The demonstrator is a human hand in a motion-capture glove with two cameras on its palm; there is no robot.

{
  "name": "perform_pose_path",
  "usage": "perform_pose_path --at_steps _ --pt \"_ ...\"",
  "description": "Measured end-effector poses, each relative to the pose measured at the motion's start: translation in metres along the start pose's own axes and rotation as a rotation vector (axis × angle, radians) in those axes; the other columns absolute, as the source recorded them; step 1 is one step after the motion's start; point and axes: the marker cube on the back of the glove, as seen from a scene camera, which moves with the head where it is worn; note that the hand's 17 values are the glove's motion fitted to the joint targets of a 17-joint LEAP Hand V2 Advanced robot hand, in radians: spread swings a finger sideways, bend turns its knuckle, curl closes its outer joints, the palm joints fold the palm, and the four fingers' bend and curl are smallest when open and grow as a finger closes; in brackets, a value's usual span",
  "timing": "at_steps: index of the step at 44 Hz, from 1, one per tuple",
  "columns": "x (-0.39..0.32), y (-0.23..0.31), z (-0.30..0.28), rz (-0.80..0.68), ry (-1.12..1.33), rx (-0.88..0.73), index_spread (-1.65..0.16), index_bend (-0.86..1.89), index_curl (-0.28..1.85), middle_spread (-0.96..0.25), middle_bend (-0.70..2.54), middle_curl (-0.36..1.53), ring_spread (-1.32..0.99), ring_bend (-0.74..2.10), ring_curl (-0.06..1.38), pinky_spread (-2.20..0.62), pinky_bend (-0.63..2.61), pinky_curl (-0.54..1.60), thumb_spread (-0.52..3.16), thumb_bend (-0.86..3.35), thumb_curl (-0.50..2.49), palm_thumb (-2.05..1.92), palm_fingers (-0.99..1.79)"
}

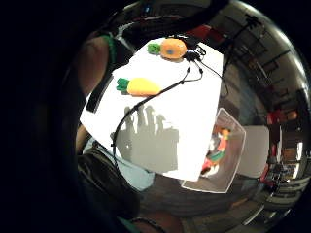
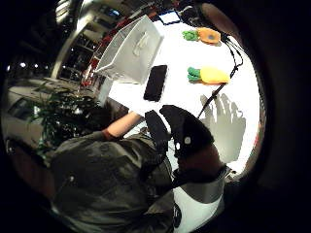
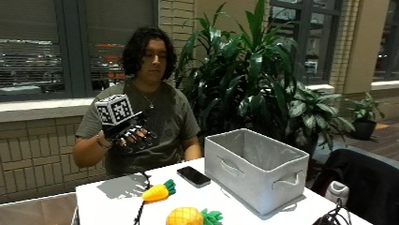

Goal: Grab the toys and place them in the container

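A person sits at the far side of a white table (image 3: 112,204), in front of a brick wall with dark windows, and large green potted plants (image 3: 262,70) stand to the right behind the table. The gloved right hand (image 3: 131,133) is raised at chest height above the table's left part, its fingers spread and relaxed, holding nothing; its shadow falls on the tabletop just below it. The bare hand is down at the table's far edge, mostly hidden, so I cannot tell how its fingers stand. On the table, near the middle, a plush carrot (image 3: 157,191) lies with its green top pointing to the far right. Nearer the camera lies a plush pineapple (image 3: 190,216), its green leaves to the right. A black phone (image 3: 193,176) lies flat between the carrot and the grey fabric container (image 3: 255,171), which stands at the right of the table with handles on its sides. One palm view shows a clear bin (image 1: 228,150) with colourful items in it just beside the table's edge. A dark chair (image 3: 365,180) stands at the far right.
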Motion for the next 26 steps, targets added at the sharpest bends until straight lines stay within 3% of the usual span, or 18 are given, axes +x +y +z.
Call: perform_pose_path --at_steps 12,18,26 --pt "0.016 -0.015 0.017 0.046 0.030 0.027 -0.30 0.08 0.03 -0.18 0.35 0.14 -0.27 0.68 0.19 -0.11 0.58 0.21 1.06 0.08 0.07 0.10 0.60" --pt "0.052 -0.046 0.060 0.139 0.086 -0.024 -0.35 -0.02 -0.04 -0.29 0.70 0.25 -0.39 1.02 0.29 -0.29 0.68 0.25 1.23 0.14 0.11 0.19 0.95" --pt "0.080 -0.071 0.116 0.214 0.177 -0.108 -0.38 0.02 -0.02 -0.42 1.06 0.40 -0.48 1.34 0.47 -0.39 0.86 0.38 1.30 0.16 0.15 0.26 0.84"
